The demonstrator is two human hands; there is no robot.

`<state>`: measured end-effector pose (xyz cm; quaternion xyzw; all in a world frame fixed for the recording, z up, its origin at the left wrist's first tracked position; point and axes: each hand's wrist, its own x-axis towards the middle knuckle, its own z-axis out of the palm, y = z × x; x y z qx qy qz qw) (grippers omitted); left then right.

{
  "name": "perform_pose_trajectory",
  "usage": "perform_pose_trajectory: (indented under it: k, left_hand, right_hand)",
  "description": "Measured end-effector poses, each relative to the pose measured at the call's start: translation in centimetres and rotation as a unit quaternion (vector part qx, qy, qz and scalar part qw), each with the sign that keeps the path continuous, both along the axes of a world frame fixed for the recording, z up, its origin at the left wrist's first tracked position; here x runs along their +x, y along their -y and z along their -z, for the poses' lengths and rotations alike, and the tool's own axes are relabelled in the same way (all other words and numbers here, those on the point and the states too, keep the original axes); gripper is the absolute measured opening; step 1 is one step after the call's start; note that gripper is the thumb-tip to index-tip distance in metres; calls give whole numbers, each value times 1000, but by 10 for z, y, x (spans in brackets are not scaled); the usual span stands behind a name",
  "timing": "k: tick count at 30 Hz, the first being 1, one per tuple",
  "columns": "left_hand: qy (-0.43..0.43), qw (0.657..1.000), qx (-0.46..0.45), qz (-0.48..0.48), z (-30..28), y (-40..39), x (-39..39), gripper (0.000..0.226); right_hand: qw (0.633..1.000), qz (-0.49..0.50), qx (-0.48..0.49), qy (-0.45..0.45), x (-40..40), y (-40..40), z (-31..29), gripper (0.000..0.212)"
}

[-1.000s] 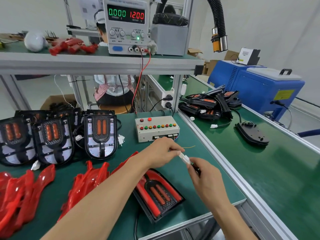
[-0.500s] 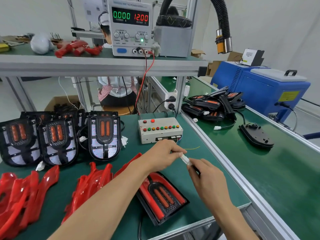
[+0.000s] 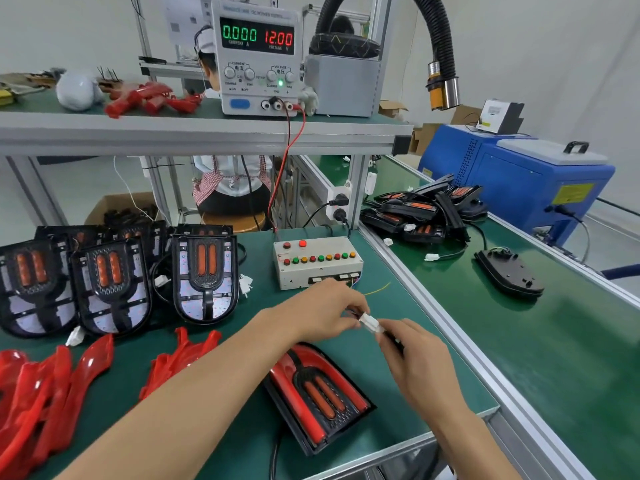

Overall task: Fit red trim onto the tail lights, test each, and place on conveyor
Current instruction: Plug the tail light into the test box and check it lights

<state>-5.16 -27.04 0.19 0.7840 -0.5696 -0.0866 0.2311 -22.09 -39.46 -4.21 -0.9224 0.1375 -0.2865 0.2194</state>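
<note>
**Connector held between both hands above a trimmed tail light**

A small white connector [image 3: 370, 322] is pinched at its near-left end by the fingertips of the left hand [image 3: 322, 315] and at its other end by the curled fingers of the right hand [image 3: 420, 363]. Whether one plug or two mated halves are held cannot be made out; the join is blurred and partly covered by fingers. Thin coloured wires are seen at the left fingertips, but their run is hidden behind the hand.

Directly below the hands, a tail light with red trim fitted [image 3: 317, 393] is laid flat on the green workbench [image 3: 263, 306]. Its upper edge is covered by the left forearm, and a black cable leaving its near edge is cut off at the table edge.

Just beyond the hands, a test box with coloured buttons [image 3: 317, 261] is set on the bench. Untrimmed tail lights [image 3: 204, 271] are stood in a row to the left, the rear ones largely hidden. Loose red trim pieces [image 3: 52, 386] are heaped at the near left, cut off by the picture edge.

On the shelf above, a power supply [image 3: 258, 57] is read at 0.000 and 12.00. To the right, on the conveyor [image 3: 519, 358], one dark tail light [image 3: 509, 275] is laid face down, with a tangled pile of others [image 3: 422, 213] behind it.
</note>
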Motion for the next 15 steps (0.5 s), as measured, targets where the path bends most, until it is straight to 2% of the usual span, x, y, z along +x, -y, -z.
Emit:
perform_pose_trajectory:
  k: [7, 15]
  left_hand:
    - [75, 994, 48, 56, -13, 6, 0, 20]
    - [63, 996, 28, 51, -8, -3, 3, 18]
  right_hand:
    - [1000, -27, -6, 13, 0, 3, 1, 7]
    - [998, -50, -23, 29, 5, -2, -1, 9]
